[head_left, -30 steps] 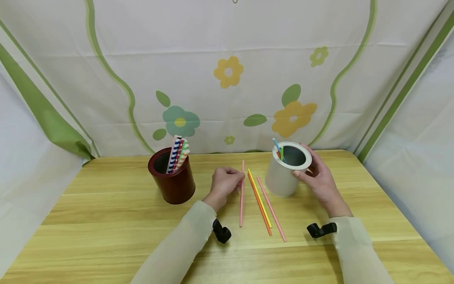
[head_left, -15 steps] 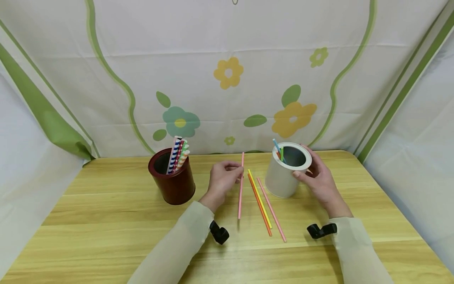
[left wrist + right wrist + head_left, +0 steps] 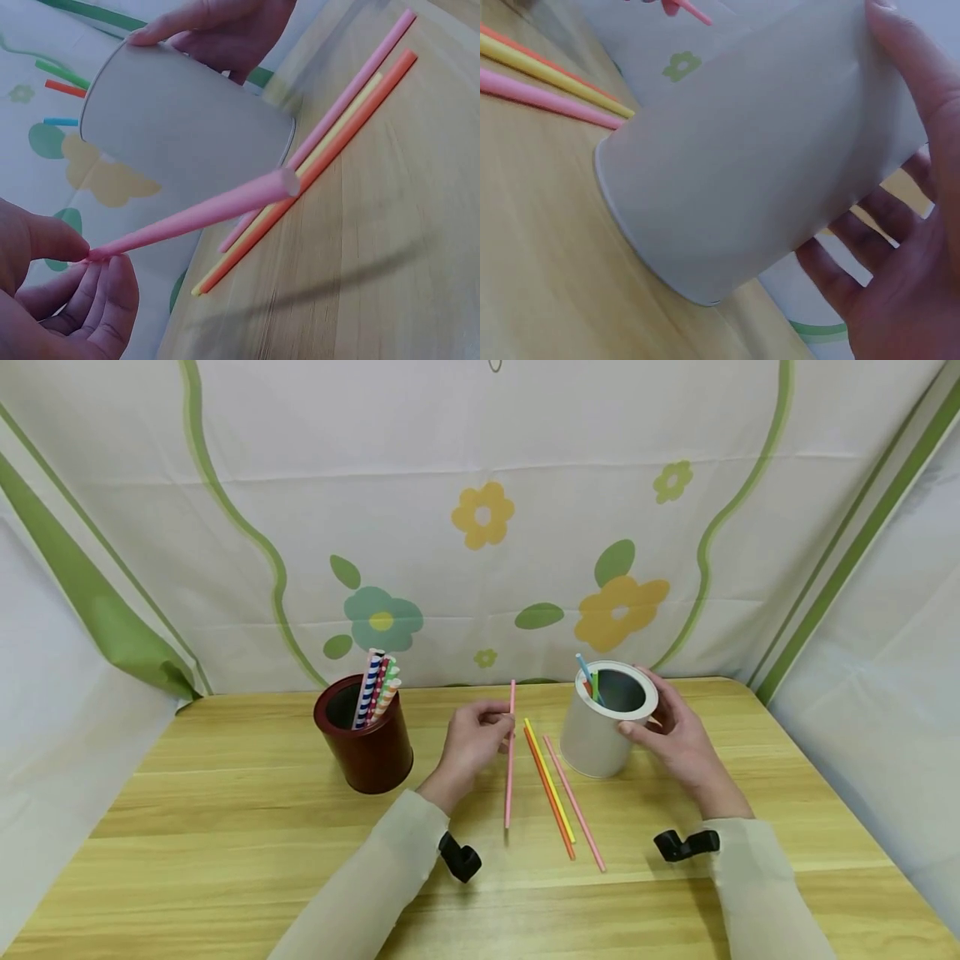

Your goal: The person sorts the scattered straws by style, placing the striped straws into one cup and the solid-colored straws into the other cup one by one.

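Observation:
Between thumb and fingers my left hand [image 3: 474, 739] pinches a pink straw [image 3: 202, 214], raised off the table, as its shadow in the left wrist view shows. My right hand [image 3: 678, 739] grips the side of a white can [image 3: 596, 743] standing upright, thumb at the near side and fingers round the far side. Blue, green and orange straws poke out of the can; a blue straw [image 3: 583, 666] leans on its rim. Between the hands, a yellow straw [image 3: 551, 785], an orange straw [image 3: 545, 785] and a second pink straw [image 3: 573, 802] lie on the table.
A dark red can [image 3: 371, 756] stands at the left, with several striped paper straws [image 3: 375, 689] leaning in it. The wooden table [image 3: 225, 843] ends at the back against a white curtain [image 3: 420, 435] with flower prints.
My left hand has lifted the pink straw from the table, drawing slightly left. The right hand and white can have hardly moved.

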Tool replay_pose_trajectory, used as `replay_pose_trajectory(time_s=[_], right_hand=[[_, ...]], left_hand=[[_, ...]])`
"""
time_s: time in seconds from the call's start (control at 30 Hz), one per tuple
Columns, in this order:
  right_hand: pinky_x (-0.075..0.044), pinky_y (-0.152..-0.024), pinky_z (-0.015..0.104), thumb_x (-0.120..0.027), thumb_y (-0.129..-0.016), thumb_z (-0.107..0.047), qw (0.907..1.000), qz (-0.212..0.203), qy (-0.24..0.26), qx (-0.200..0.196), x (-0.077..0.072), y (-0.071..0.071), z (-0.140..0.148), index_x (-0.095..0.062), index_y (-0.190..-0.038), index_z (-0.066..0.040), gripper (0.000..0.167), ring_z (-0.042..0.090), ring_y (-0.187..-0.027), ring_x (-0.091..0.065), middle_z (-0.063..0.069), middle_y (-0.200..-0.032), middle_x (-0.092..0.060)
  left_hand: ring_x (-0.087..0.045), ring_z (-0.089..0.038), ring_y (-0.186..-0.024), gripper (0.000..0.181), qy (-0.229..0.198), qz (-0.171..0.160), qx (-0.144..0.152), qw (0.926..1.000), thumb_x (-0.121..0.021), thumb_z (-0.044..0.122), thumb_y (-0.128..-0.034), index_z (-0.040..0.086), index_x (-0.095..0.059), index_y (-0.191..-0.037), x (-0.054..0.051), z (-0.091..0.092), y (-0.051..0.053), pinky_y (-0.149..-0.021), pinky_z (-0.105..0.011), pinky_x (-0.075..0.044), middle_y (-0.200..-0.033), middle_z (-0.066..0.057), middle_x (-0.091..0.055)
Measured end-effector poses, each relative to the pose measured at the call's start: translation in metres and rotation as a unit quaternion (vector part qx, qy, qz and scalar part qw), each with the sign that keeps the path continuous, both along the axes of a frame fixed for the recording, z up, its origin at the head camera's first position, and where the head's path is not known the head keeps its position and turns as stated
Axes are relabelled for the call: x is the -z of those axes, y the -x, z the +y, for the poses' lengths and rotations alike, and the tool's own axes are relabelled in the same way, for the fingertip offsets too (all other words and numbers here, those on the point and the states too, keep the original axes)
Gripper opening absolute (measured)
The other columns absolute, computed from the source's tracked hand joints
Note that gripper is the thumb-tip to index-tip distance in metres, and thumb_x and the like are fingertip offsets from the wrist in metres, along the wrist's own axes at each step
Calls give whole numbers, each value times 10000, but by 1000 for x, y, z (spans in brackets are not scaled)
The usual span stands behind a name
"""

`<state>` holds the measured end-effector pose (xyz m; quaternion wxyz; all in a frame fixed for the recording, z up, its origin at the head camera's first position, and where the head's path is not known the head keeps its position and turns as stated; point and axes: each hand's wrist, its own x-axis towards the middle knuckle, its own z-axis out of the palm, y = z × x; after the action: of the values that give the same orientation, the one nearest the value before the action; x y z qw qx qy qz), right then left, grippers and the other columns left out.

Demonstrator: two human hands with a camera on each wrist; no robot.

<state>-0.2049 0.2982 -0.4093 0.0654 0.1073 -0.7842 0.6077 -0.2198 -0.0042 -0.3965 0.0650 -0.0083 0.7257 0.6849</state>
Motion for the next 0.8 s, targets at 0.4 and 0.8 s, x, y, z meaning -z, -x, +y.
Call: replay_pose_trajectory(time_s=[0.4,0.8], right_hand=[[-534,-966,122,-760,-1018,-143,9972,-489,-550,-149,-18,-3,2,-291,-1697,-222,830,52,-1313,-520,-1,-1614,-475],[-473,-1026,76,-797,-993,-153,9974,-558,-446,-3,-22,-6,1,-360,-1656,-151,794,-5,-1358,-491,28,-1601,-478]], left_hand=[[-733,-367,-1035,228,-317,96,185,9993,-671,80,-1052,4,-709,-1264,-13,3,-10,-763,-315,-647,-1101,-134,-709],[-735,-134,-872,199,-544,354,101,9978,-707,75,-1030,15,-728,-1219,-27,-2,-14,-744,-294,-643,-1100,-121,-735]])
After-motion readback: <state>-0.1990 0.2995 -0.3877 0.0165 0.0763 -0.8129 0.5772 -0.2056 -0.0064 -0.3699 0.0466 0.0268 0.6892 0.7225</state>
